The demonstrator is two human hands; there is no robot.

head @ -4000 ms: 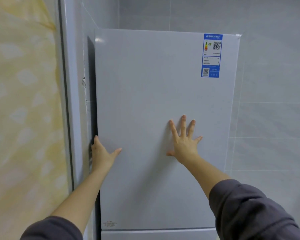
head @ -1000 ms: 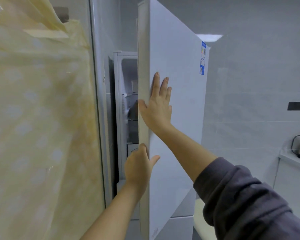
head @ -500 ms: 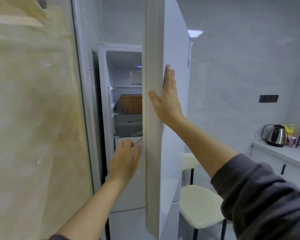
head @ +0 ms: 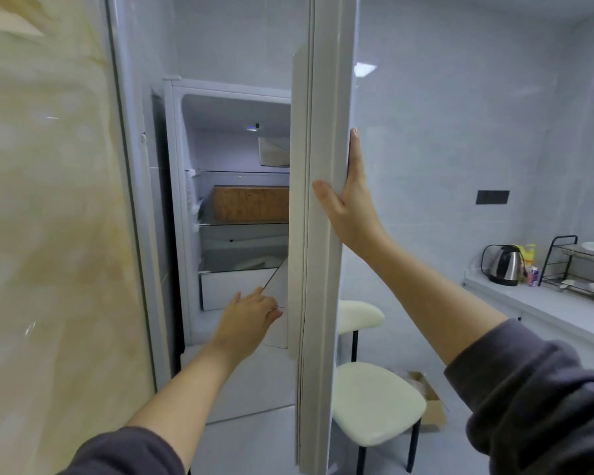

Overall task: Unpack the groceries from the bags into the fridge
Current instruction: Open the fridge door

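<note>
The white fridge (head: pixel 175 200) stands open, its door (head: pixel 318 234) swung out edge-on toward me. My right hand (head: pixel 352 204) lies flat on the door's outer face, fingers straight, thumb over the edge. My left hand (head: pixel 247 318) reaches inside at the level of the white drawer (head: pixel 234 289), fingers relaxed, holding nothing. A brown box (head: pixel 251 204) sits on the middle glass shelf. No grocery bags are in view.
A yellow patterned curtain (head: pixel 48 234) fills the left. Two cream stools (head: pixel 374 402) stand behind the door, with a cardboard box (head: pixel 432 406) on the floor. A counter (head: pixel 542 303) at right holds a kettle (head: pixel 503 264) and a dish rack (head: pixel 583 265).
The fridge door went from shut to swung wide. My left hand left the door's edge and moved into the fridge; my right hand stayed flat on the door.
</note>
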